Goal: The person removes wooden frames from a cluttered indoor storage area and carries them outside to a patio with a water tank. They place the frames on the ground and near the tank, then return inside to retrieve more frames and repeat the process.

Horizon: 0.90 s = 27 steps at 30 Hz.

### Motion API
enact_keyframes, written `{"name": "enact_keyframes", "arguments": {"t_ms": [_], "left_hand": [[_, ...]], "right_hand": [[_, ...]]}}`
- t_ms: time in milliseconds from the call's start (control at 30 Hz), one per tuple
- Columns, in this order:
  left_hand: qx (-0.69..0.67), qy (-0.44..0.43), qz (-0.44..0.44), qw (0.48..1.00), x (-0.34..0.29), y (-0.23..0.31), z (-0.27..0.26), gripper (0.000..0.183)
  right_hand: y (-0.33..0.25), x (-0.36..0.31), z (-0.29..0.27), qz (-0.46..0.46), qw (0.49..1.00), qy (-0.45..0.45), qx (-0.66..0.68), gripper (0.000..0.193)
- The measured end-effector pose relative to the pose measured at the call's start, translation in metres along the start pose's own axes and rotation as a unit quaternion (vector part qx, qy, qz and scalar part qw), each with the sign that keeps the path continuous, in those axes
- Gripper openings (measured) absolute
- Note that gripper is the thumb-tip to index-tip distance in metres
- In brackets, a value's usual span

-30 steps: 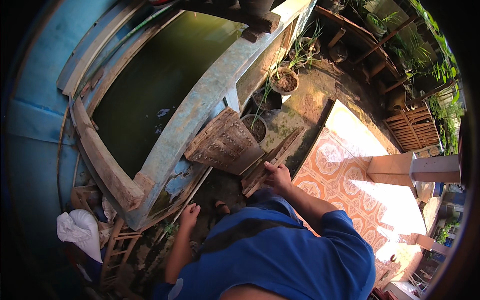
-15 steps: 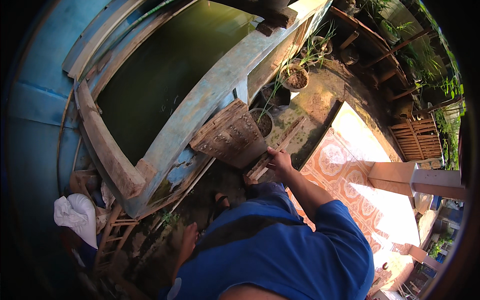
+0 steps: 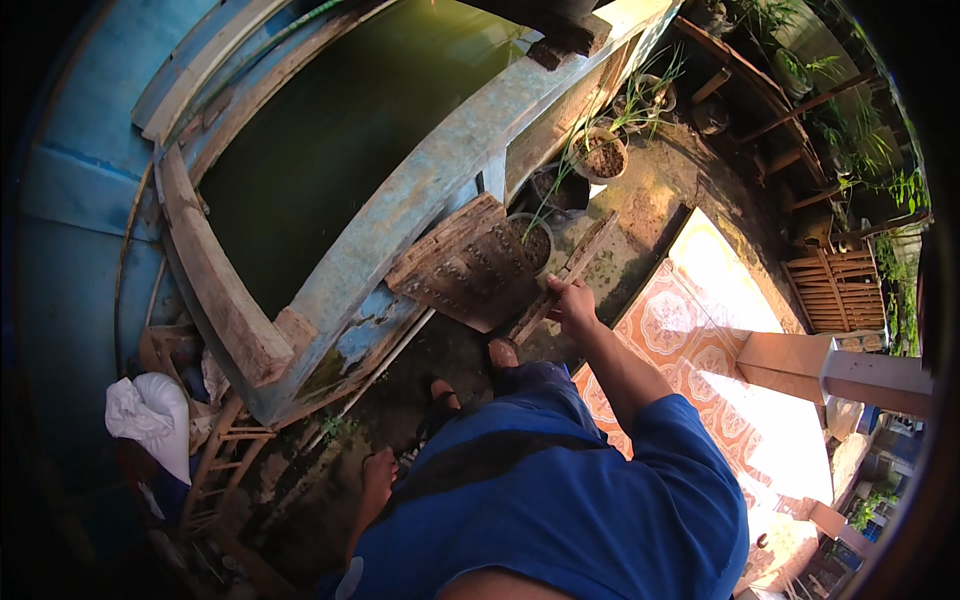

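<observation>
My right hand [image 3: 573,302] is closed around a narrow, weathered wooden plank [image 3: 592,245], held at a slant in front of my legs. Just left of it, a wide wooden board [image 3: 470,265] with a rough, pitted face leans against the outer wall of a pond. Low at my left side, beside my shirt, hangs my left hand [image 3: 379,470]. Its fingers look curled, and what they hold, if anything, cannot be made out. One foot [image 3: 503,353] shows close below the plank's lower end.
A raised pond [image 3: 405,190] with green water and a blue-grey rim stands at left. Potted plants [image 3: 602,155] line its wall. A patterned tile floor [image 3: 670,310] and a pillar [image 3: 785,360] are at right. A white sack [image 3: 160,425] sits beside a small wooden ladder [image 3: 225,460].
My right hand has shifted slightly right and up with the plank, whose far end now reaches higher. My left hand's fingers look more curled. The view has shifted a little.
</observation>
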<state>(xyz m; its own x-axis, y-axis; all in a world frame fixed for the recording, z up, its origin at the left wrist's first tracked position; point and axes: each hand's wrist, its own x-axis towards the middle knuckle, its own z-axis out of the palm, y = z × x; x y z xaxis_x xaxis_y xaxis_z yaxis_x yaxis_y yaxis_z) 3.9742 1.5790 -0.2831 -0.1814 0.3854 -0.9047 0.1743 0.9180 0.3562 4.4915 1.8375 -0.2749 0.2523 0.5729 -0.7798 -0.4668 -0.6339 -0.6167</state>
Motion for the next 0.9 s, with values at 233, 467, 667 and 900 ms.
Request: {"name": "enact_keyframes", "arguments": {"t_ms": [233,467,667,900], "left_hand": [[-0.021,0.065,0.011,0.998,-0.019,0.006,0.011,0.035],[-0.089,0.035,0.029,0.995,-0.015,-0.015,-0.004,0.028],[-0.067,0.015,0.032,0.997,-0.012,-0.051,-0.016,0.029],[-0.118,0.076,-0.004,0.99,-0.016,-0.063,-0.006,0.035]], "right_hand": [[-0.017,0.033,0.031,-0.035,0.997,0.033,-0.06,0.036],[-0.036,0.056,0.053,-0.068,0.986,0.072,-0.135,0.035],[-0.054,0.095,0.07,-0.074,0.983,0.088,-0.143,0.038],[-0.068,0.096,0.095,-0.053,0.98,0.09,-0.168,0.04]]}}
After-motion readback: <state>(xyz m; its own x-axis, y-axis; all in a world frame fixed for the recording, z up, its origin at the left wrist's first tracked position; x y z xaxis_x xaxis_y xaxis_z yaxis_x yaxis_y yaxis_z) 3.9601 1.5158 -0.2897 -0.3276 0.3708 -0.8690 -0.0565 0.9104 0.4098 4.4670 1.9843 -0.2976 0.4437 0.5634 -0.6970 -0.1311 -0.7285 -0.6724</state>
